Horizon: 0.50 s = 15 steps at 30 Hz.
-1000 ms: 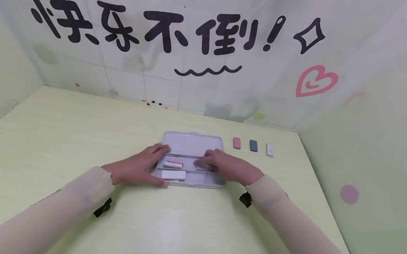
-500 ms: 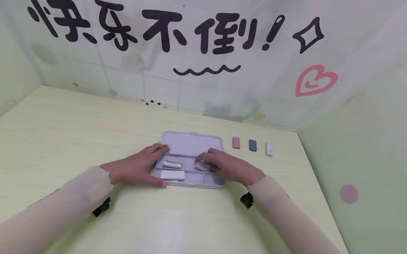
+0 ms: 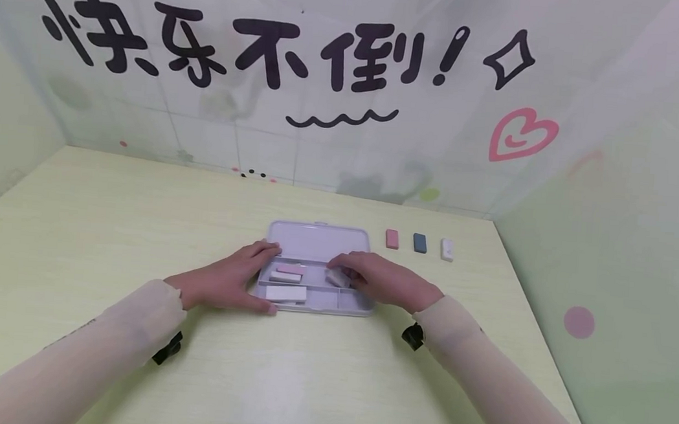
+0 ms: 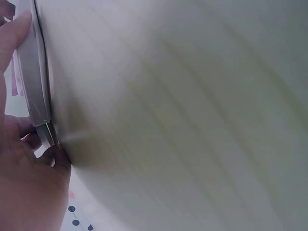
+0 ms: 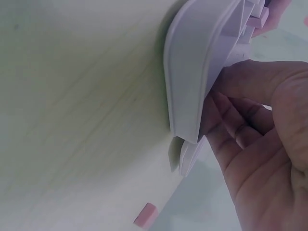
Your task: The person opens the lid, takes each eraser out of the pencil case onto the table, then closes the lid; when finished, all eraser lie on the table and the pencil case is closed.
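Observation:
An opened lilac pencil case point(image 3: 319, 242) lies on the table in the head view, its lid folded back. My left hand point(image 3: 224, 279) holds its left end, thumb at the front edge and fingers near the lid hinge. Inside the back compartment, my right hand point(image 3: 386, 280) pinches a white eraser point(image 3: 337, 277), which sits tilted and partly hidden by the fingers. To its left are a pink eraser point(image 3: 290, 269) and a white block point(image 3: 285, 278). A larger white block point(image 3: 286, 294) occupies the front compartment. In the right wrist view, the case wall hides the right fingertips point(image 5: 219, 89).
Right of the lid, a pink eraser point(image 3: 392, 239), a blue eraser point(image 3: 420, 243) and a white eraser point(image 3: 447, 250) stand in a row on the table point(image 3: 283, 377). Printed walls point(image 3: 614, 306) enclose the table's back and sides.
The white eraser under my right fingers has gone from lying flat to tilted, and the fingers have closed in on it. My left hand keeps its place on the case.

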### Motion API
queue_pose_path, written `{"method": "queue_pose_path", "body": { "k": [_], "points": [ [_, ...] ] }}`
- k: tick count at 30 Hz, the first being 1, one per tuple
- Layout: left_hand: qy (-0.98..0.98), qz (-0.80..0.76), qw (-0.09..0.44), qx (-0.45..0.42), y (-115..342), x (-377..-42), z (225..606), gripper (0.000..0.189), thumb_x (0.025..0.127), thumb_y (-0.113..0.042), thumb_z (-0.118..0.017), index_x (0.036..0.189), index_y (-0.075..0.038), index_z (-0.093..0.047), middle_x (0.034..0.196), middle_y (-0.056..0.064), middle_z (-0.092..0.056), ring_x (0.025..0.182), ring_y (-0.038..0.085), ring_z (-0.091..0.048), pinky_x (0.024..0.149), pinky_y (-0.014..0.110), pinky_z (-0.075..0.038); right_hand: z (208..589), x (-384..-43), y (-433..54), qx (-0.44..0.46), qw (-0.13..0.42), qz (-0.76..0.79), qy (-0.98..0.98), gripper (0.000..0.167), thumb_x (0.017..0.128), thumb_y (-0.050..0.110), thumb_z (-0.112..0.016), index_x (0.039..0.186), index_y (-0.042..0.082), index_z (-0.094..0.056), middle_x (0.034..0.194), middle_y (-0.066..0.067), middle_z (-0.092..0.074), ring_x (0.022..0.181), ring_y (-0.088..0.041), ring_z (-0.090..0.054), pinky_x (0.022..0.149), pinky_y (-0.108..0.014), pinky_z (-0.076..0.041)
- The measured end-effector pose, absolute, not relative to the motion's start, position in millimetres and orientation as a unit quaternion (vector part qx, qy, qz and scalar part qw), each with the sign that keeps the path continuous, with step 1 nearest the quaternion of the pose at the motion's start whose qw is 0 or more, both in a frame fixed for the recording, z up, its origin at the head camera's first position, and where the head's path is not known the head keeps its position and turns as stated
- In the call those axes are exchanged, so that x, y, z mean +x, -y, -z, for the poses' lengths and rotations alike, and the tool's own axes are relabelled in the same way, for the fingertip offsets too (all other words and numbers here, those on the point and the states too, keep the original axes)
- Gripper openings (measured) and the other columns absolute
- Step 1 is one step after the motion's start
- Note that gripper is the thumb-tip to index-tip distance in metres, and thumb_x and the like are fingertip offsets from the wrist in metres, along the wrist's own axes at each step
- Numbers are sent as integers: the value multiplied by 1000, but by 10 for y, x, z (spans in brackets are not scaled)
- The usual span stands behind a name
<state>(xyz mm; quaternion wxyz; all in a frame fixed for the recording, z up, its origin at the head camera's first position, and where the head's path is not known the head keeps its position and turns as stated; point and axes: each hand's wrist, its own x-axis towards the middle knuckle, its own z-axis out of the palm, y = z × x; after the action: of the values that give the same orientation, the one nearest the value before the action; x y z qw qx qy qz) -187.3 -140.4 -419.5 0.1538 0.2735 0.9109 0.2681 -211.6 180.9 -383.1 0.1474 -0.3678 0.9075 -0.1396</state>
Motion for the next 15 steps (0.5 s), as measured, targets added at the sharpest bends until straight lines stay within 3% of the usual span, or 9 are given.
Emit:
{"method": "queue_pose_path", "body": {
  "k": [7,15],
  "points": [
    [-911,-271,153,272,1408,-1873,4205,118,82,-60,-83,165,-2,-22,172,22,-19,158,45,-24,125,63,-31,3800,-2117,-1831,-357,154,156,-908,41,101,2,-65,139,16,-64,97,2,-60,94,-15,-55,86,-26,-49],
    [-911,-269,152,275,1408,-1869,4195,119,81,-61,-83,165,-2,-23,172,22,-20,158,45,-25,125,63,-32,3816,-2117,-1924,-311,176,238,-903,44,98,0,-67,140,16,-65,111,-1,-68,102,-14,-61,95,-31,-55]
  ]
}}
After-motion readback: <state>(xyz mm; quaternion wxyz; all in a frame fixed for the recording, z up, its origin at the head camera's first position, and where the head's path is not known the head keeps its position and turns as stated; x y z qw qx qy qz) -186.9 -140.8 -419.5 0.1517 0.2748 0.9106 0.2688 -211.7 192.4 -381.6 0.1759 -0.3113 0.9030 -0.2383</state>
